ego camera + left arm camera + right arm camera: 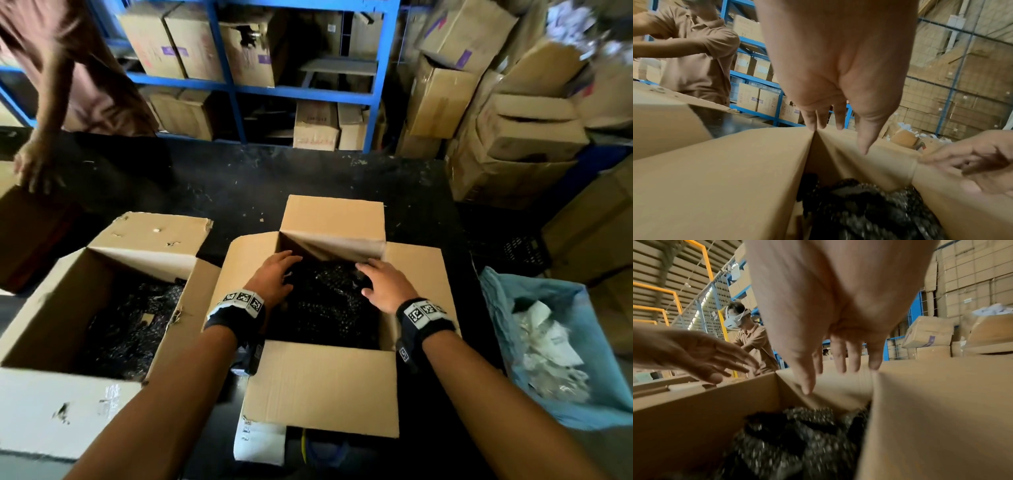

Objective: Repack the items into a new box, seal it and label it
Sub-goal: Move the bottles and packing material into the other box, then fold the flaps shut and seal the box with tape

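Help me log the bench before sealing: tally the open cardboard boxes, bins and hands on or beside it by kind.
Open cardboard boxes: 2, new box and old box
Blue bins: 1
Worker's hands: 2, left hand, right hand
Other person's hand: 1
Total: 6

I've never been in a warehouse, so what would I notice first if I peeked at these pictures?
First, the two hands, left hand and right hand, reaching with spread fingers over the open new box in the middle, which is full of shiny black bubble-wrapped items. To its left sits a torn old box with more black items inside. On the right is a blue bag of white scraps.
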The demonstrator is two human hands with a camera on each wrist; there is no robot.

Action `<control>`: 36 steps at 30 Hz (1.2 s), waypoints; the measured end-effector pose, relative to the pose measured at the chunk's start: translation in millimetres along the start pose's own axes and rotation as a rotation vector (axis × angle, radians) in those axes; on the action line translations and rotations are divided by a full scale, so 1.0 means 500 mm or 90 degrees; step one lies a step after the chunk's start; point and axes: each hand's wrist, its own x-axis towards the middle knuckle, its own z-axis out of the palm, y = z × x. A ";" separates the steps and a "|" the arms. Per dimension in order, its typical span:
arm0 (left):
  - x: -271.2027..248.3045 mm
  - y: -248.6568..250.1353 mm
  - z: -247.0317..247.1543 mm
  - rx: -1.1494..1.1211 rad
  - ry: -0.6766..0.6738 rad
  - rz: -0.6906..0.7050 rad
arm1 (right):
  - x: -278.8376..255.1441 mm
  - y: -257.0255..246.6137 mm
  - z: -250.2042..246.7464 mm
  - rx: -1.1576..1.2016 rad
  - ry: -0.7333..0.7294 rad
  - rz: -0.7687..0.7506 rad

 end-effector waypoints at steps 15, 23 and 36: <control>-0.157 -0.152 0.074 -0.045 0.072 -0.300 | -0.176 0.109 0.072 0.158 0.117 0.314; -0.188 -0.164 -0.004 -0.113 0.148 -0.372 | -0.270 0.180 0.016 0.375 0.240 0.373; -0.238 0.023 0.024 -0.195 -0.040 0.083 | -0.304 0.008 0.075 0.353 -0.006 0.019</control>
